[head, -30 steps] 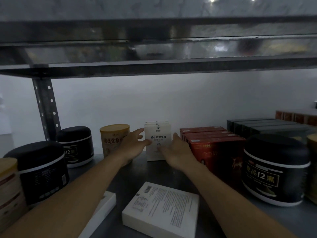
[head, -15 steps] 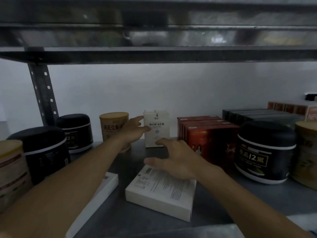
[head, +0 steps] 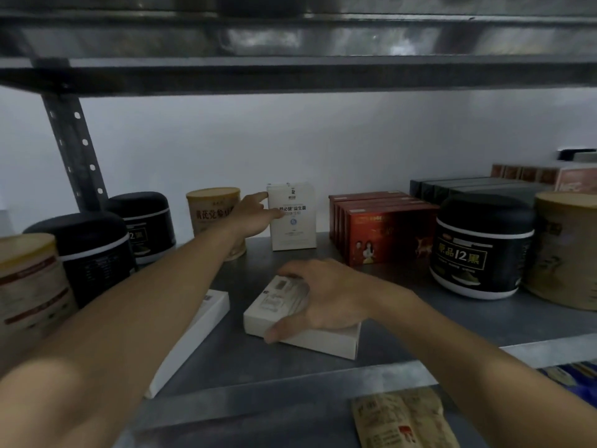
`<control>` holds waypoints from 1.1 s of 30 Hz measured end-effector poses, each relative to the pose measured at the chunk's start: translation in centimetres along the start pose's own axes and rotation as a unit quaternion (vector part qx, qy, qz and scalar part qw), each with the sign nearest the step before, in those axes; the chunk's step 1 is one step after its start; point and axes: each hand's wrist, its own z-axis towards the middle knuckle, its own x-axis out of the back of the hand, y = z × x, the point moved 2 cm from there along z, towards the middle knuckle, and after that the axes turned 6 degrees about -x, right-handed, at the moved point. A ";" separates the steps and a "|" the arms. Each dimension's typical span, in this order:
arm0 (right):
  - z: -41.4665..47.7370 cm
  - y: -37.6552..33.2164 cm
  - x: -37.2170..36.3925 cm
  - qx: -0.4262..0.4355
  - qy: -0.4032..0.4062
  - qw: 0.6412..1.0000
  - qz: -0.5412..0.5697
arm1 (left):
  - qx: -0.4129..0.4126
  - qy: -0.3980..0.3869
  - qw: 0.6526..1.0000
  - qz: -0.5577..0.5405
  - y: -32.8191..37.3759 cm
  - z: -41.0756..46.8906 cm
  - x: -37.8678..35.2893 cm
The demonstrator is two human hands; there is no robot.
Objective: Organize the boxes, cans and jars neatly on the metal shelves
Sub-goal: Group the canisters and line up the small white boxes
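Head view: grips flat white box (head: 323, 342) with right hand (head: 326, 299), fingers curled over the top face, thumb hooked on the near edge. Lies on the metal shelf (head: 420, 321) toward its front lip, near a second flat box (head: 193, 331). Farther back, steadies upright white box (head: 295, 221) with left hand (head: 255, 218), seemingly pinching its left edge, though too blurred to be sure. Probably light, stiff cardboard, smooth enough to slip; thin walls liable to dent under a hard squeeze. Best taken across the narrow width, thumb opposite fingers, then stood on end between upright white box and red boxes (head: 387, 231).
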 end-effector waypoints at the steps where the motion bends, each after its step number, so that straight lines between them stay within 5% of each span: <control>1: 0.1 0.0 -0.2 0.002 0.005 1.000 0.006 | 0.002 -0.001 1.000 0.003 -0.1 0.0 0.0; 6: 0.9 1.0 0.0 0.007 0.076 0.988 0.134 | 0.024 -0.002 1.000 -0.008 -0.5 0.2 0.5; 14: 2.5 3.0 1.7 0.013 0.158 0.887 0.434 | 0.023 -0.016 0.999 -0.043 -1.2 -0.2 0.8; 23: 4.2 4.4 1.7 -0.030 0.194 0.832 0.519 | 0.014 0.006 0.999 -0.033 -2.0 -0.1 1.0; 33: 3.8 4.0 1.8 -0.042 0.173 0.826 0.534 | -0.036 0.044 0.998 0.013 -1.0 -2.2 2.6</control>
